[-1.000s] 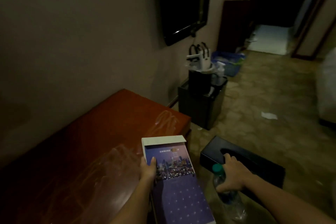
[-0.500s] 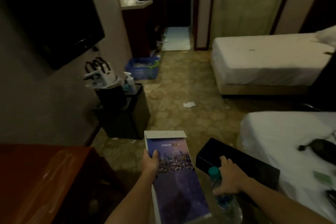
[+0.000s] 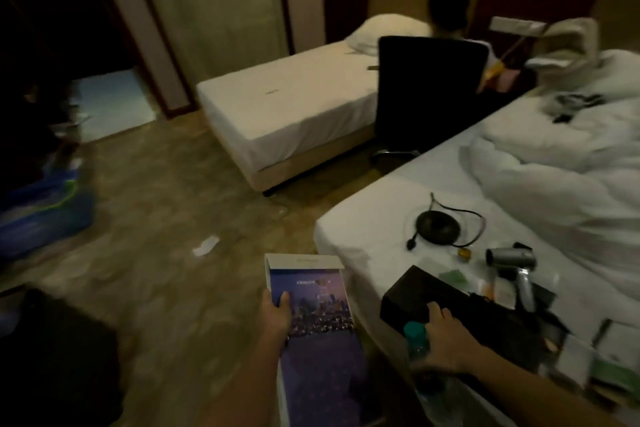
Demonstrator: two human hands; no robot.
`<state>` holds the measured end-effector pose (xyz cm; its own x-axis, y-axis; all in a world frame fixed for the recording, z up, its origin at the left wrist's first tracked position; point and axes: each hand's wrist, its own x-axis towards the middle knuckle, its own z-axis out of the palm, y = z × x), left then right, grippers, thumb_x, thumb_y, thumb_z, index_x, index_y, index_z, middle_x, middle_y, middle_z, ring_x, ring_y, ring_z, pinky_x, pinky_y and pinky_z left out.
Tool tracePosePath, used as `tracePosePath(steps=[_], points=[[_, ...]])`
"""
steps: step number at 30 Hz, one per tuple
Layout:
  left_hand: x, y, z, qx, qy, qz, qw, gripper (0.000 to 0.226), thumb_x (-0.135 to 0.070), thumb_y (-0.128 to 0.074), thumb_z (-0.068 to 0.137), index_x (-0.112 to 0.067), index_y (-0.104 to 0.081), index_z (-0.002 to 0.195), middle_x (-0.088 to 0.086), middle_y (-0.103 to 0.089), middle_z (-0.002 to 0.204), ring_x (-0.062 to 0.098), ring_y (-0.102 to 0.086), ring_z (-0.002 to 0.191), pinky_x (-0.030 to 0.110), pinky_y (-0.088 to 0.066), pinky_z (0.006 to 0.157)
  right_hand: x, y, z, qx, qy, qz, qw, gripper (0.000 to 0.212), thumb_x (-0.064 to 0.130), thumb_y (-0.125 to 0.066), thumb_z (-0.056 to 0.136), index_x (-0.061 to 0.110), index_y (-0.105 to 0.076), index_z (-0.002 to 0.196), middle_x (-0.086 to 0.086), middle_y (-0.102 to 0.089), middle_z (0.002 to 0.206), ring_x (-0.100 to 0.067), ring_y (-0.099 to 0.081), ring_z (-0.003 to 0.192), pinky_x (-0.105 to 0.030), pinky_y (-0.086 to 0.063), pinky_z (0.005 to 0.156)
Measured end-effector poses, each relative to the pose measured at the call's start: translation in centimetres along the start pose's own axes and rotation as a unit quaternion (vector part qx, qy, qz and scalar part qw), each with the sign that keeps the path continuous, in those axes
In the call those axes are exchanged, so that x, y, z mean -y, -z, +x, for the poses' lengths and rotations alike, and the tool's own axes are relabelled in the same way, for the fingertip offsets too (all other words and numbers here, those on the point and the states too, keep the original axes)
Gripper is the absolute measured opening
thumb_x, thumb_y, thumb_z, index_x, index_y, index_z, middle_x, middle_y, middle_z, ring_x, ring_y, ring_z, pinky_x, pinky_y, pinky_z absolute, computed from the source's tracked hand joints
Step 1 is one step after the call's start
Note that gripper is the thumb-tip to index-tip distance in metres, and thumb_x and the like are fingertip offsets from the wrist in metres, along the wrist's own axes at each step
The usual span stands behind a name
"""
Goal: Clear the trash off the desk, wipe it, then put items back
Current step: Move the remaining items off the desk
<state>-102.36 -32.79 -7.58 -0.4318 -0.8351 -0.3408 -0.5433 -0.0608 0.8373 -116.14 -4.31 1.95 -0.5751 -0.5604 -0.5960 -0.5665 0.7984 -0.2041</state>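
My left hand point(image 3: 275, 317) grips the left edge of a tall purple booklet point(image 3: 318, 333) with a city picture and a white top flap, held over the floor. My right hand point(image 3: 441, 340) holds a clear water bottle with a teal cap point(image 3: 415, 333) and also rests on a long black box point(image 3: 460, 312), carrying both above the near corner of the bed point(image 3: 363, 236). The desk is out of view.
On the near bed lie a black round base with cord point(image 3: 438, 227), a silver hair dryer point(image 3: 516, 267), papers and a rumpled duvet point(image 3: 561, 180). A black chair point(image 3: 429, 87) with a person seated, a second bed point(image 3: 287, 104), a paper scrap point(image 3: 206, 245) and a blue basket point(image 3: 45, 215) stand around.
The view has swung right, away from the wooden desk and bin, toward the beds. Both hands keep their hold on the booklet, the bottle and the black box.
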Motion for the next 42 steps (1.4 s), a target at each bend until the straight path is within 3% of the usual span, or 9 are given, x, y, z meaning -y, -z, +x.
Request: tracePosePath(steps=[2,6,9,18,27,36,38,40,42], points=[[-1.3,-4.0,5.4,0.023,-0.025,0.055,0.998,0.094,-0.075,-0.044,0.079,-0.005,-0.039,0.141,0.021,-0.048,0.138,0.041,-0.046,0.126,0.055,-0.040,0.103,-0.9,1.1,1.6,0.002,-0.044,0.035,0.998,0.101,0.068,-0.066,0.068,0.009,-0.034,0.143,-0.016,-0.002,0.157,-0.038,-0.013,0.140,-0.043,-0.020,0.115],[-11.5,-9.0,6.8,0.135,-0.096,0.093,0.982,0.069,-0.044,-0.048,0.094,-0.005,-0.028,0.147,0.019,-0.034,0.150,0.038,-0.034,0.136,0.053,-0.030,0.111,-3.0,3.3,3.6,-0.035,-0.134,0.132,0.982,0.102,0.065,-0.069,0.068,0.014,-0.028,0.146,-0.015,-0.004,0.156,-0.036,-0.015,0.141,-0.039,-0.021,0.115],[-15.4,-13.0,9.4,0.211,-0.076,0.095,0.970,0.052,-0.033,-0.047,0.099,-0.009,-0.034,0.143,0.021,-0.043,0.142,0.040,-0.044,0.125,0.051,-0.038,0.105,-3.9,4.7,4.6,-0.069,-0.190,0.199,0.959,0.107,0.060,-0.071,0.070,0.009,-0.017,0.149,-0.015,-0.008,0.154,-0.035,-0.018,0.140,-0.037,-0.025,0.113],[-20.0,-26.6,9.3,0.371,-0.125,0.233,0.890,0.057,-0.039,-0.046,0.098,-0.009,-0.032,0.145,0.018,-0.047,0.140,0.037,-0.049,0.123,0.045,-0.042,0.102,-10.8,5.5,4.3,-0.104,-0.323,0.344,0.875,0.099,0.050,-0.073,0.074,0.008,-0.020,0.147,-0.016,-0.010,0.152,-0.034,-0.019,0.140,-0.035,-0.026,0.112],[-23.2,-38.6,5.0,0.348,-0.149,0.301,0.875,0.059,-0.035,-0.043,0.100,-0.012,-0.022,0.150,0.015,-0.037,0.149,0.035,-0.041,0.131,0.038,-0.036,0.104,-23.7,6.4,4.8,-0.072,-0.353,0.351,0.864,0.090,0.059,-0.068,0.071,0.020,-0.032,0.144,-0.011,-0.003,0.156,-0.034,-0.016,0.140,-0.038,-0.024,0.113],[-26.9,-47.4,5.4,0.304,-0.134,0.338,0.880,0.054,-0.038,-0.045,0.098,-0.012,-0.033,0.144,0.017,-0.051,0.136,0.037,-0.053,0.118,0.041,-0.044,0.096,-37.2,10.2,8.4,-0.091,-0.335,0.353,0.869,0.100,0.064,-0.066,0.065,0.024,-0.026,0.148,-0.002,0.008,0.159,-0.029,-0.014,0.143,-0.039,-0.025,0.112],[-27.5,-48.3,6.0,0.300,-0.136,0.333,0.884,0.052,-0.035,-0.047,0.099,-0.010,-0.035,0.143,0.018,-0.052,0.134,0.038,-0.053,0.117,0.040,-0.043,0.094,-38.3,11.0,9.1,-0.098,-0.313,0.330,0.885,0.110,0.071,-0.060,0.055,0.021,-0.029,0.147,-0.003,-0.008,0.159,-0.026,-0.024,0.141,-0.036,-0.033,0.107],[-27.6,-48.9,6.7,0.306,-0.139,0.337,0.880,0.052,-0.034,-0.047,0.098,-0.010,-0.035,0.143,0.018,-0.052,0.135,0.037,-0.053,0.118,0.039,-0.043,0.094,-38.6,11.0,9.7,-0.092,-0.297,0.332,0.891,0.096,0.065,-0.065,0.059,0.020,-0.039,0.140,-0.005,-0.045,0.143,-0.024,-0.046,0.128,-0.032,-0.044,0.096],[-27.9,-49.9,7.3,0.328,-0.150,0.332,0.872,0.051,-0.033,-0.048,0.098,-0.009,-0.037,0.142,0.018,-0.052,0.134,0.036,-0.053,0.118,0.039,-0.043,0.094,-38.9,10.3,10.3,-0.086,-0.313,0.342,0.882,0.096,0.060,-0.068,0.067,0.021,-0.029,0.146,-0.003,-0.054,0.133,-0.023,-0.054,0.119,-0.030,-0.046,0.091]])
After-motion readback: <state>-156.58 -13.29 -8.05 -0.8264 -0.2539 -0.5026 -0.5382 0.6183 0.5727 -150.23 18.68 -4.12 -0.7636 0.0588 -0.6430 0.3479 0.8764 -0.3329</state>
